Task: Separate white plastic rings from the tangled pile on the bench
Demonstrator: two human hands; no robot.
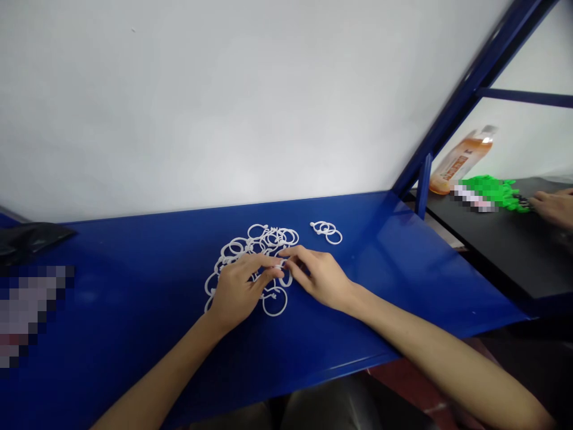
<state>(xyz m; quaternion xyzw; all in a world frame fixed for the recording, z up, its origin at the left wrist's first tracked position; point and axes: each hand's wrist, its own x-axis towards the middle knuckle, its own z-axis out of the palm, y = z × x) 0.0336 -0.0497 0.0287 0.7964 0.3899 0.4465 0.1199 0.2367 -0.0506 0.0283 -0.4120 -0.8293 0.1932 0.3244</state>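
Note:
Many white plastic rings with small stems lie in a loose pile in the middle of the blue table (179,370). My left hand (237,288) is over the pile, thumb and fingers pinched on a small white ring piece (280,265). From the other side my right hand (323,278) meets it, its fingertips closed on the same piece. Part of that piece is hidden by the fingers. One ring (274,315) lies just below my left fingers. Beyond my right hand, a few rings (333,237) lie together, apart from the pile.
Black plastic (36,236) lies at the left end of the table. A white wall (268,119) stands behind. Right of the blue frame post (447,113), a dark table (496,251) holds an orange drink bottle (465,158) and green pieces (492,190); another person's hand (553,208) is there.

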